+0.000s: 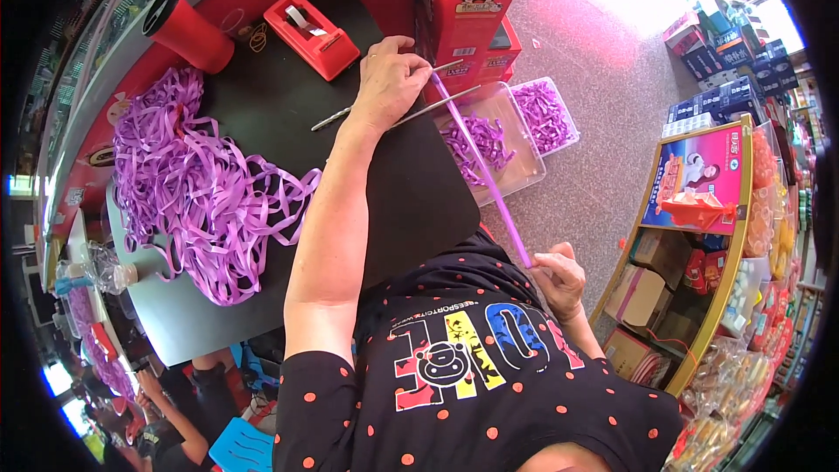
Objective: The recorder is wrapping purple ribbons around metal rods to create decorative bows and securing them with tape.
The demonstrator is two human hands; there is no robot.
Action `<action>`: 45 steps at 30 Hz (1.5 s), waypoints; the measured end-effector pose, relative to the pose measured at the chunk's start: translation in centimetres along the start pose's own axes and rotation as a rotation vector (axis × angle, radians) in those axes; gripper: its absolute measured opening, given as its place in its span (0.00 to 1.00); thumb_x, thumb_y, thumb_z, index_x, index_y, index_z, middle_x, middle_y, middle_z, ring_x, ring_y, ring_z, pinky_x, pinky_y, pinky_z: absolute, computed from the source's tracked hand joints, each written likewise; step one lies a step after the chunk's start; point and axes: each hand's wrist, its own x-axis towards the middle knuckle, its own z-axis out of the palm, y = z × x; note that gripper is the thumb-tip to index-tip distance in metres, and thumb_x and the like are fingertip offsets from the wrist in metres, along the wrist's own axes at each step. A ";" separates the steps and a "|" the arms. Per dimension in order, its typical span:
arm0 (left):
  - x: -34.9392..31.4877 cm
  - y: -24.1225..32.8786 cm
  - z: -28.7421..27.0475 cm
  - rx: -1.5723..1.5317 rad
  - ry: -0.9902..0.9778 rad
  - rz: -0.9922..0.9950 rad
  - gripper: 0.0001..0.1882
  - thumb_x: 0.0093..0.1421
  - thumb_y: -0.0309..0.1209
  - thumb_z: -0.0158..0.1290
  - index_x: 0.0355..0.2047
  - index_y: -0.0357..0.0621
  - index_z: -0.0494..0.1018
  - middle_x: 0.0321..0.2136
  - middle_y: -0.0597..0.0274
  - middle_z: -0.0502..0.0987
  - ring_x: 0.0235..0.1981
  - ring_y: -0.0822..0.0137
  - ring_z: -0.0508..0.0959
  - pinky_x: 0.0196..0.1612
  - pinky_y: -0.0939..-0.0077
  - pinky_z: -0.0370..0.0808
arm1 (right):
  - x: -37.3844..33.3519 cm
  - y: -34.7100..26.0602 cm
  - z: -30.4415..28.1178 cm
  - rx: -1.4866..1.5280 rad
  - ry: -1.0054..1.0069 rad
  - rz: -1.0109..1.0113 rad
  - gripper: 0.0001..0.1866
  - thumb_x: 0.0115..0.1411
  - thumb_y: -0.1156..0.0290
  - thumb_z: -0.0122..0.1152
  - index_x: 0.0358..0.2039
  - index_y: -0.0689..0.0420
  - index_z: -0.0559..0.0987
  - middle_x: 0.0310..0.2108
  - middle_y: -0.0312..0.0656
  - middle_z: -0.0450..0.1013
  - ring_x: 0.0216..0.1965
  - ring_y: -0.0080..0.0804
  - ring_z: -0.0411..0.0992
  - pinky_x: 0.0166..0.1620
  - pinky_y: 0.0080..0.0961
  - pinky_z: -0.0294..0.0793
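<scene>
A purple ribbon (480, 160) runs taut and slanting between my two hands. My left hand (391, 79) is closed at its far end, beside two thin metal rods (450, 100) that jut past the desk edge. The ribbon crosses the rods close to my left fingertips; whether it is looped round them I cannot tell. Near my body, my right hand (559, 280) pinches the lower end. A big tangled heap of purple ribbons (201, 192) lies on the dark desk (393, 201), left of my left forearm. Below the rods sits a clear plastic box (524, 170) with short ribbon pieces inside.
A red tape dispenser (328, 52) and a red tumbler (197, 39) stand at the desk's far side. Beyond the rods rises a red carton (468, 9). A second tub (566, 134) holds more ribbon pieces. Shelves of goods (664, 297) line the right; another person (170, 419) is at lower left.
</scene>
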 end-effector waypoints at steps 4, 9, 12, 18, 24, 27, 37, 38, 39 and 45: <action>0.1 0.0 0.3 0.005 0.007 0.004 0.10 0.54 0.35 0.54 0.31 0.47 0.82 0.50 0.55 0.72 0.53 0.53 0.67 0.56 0.59 0.62 | 2.1 -2.6 -1.7 0.038 0.004 -0.151 0.14 0.43 0.79 0.67 0.34 0.56 0.79 0.27 0.39 0.78 0.27 0.32 0.70 0.35 0.29 0.66; -0.2 -0.5 0.2 0.019 0.042 0.023 0.09 0.53 0.34 0.54 0.30 0.47 0.82 0.49 0.56 0.72 0.53 0.54 0.68 0.55 0.59 0.63 | 11.2 -6.8 -3.1 0.359 0.121 -0.421 0.13 0.56 0.60 0.58 0.29 0.57 0.75 0.24 0.42 0.75 0.26 0.32 0.66 0.35 0.32 0.62; 0.2 -0.1 0.2 0.007 0.038 0.036 0.09 0.53 0.35 0.56 0.30 0.46 0.82 0.49 0.54 0.73 0.51 0.53 0.69 0.55 0.61 0.63 | 19.2 -7.1 -4.6 0.470 -0.164 -0.491 0.29 0.55 0.49 0.57 0.49 0.58 0.67 0.41 0.50 0.70 0.35 0.35 0.61 0.38 0.35 0.63; -0.3 -0.3 0.4 -0.023 0.094 0.052 0.08 0.52 0.34 0.55 0.28 0.47 0.82 0.46 0.56 0.73 0.50 0.55 0.69 0.53 0.60 0.64 | 35.4 -13.5 3.2 0.669 -0.296 -0.147 0.34 0.66 0.42 0.38 0.63 0.55 0.58 0.43 0.39 0.73 0.33 0.16 0.61 0.37 0.14 0.61; -0.3 0.1 0.1 -0.042 0.068 0.048 0.08 0.48 0.31 0.56 0.28 0.45 0.81 0.47 0.56 0.72 0.52 0.54 0.67 0.55 0.60 0.62 | 43.7 -2.5 13.2 0.673 -0.367 0.115 0.38 0.63 0.39 0.42 0.63 0.54 0.59 0.42 0.42 0.74 0.32 0.16 0.61 0.38 0.15 0.64; -0.4 0.3 -0.3 -0.033 0.058 0.043 0.12 0.42 0.29 0.57 0.30 0.42 0.81 0.48 0.54 0.72 0.53 0.53 0.67 0.57 0.60 0.62 | 43.6 2.1 16.1 0.663 -0.344 0.188 0.37 0.64 0.39 0.40 0.63 0.52 0.59 0.43 0.41 0.74 0.31 0.16 0.61 0.38 0.15 0.64; 0.0 1.7 0.5 -0.072 0.217 -0.013 0.09 0.40 0.22 0.58 0.25 0.41 0.79 0.44 0.55 0.71 0.48 0.53 0.69 0.50 0.62 0.67 | 37.9 13.7 21.9 1.055 -0.426 0.517 0.31 0.67 0.44 0.37 0.58 0.57 0.63 0.43 0.42 0.70 0.43 0.30 0.69 0.46 0.27 0.70; -0.3 1.4 0.3 -0.058 0.200 -0.004 0.09 0.39 0.22 0.58 0.25 0.42 0.79 0.44 0.56 0.71 0.48 0.53 0.69 0.51 0.62 0.67 | 36.2 14.5 22.4 1.052 -0.442 0.495 0.28 0.68 0.47 0.38 0.56 0.57 0.64 0.44 0.42 0.70 0.44 0.31 0.69 0.47 0.27 0.70; -0.6 1.1 0.1 -0.046 0.183 0.007 0.09 0.39 0.21 0.58 0.25 0.44 0.79 0.45 0.56 0.71 0.48 0.53 0.68 0.51 0.62 0.67 | 33.8 14.9 22.4 1.045 -0.455 0.471 0.26 0.68 0.50 0.38 0.55 0.58 0.65 0.44 0.42 0.69 0.46 0.31 0.69 0.48 0.27 0.69; -0.8 0.8 0.1 -0.035 0.169 -0.007 0.09 0.39 0.22 0.58 0.25 0.46 0.79 0.45 0.56 0.72 0.50 0.52 0.68 0.51 0.62 0.67 | 17.7 16.0 18.1 0.777 -0.309 0.367 0.26 0.70 0.56 0.35 0.61 0.61 0.61 0.50 0.44 0.70 0.54 0.29 0.64 0.58 0.29 0.61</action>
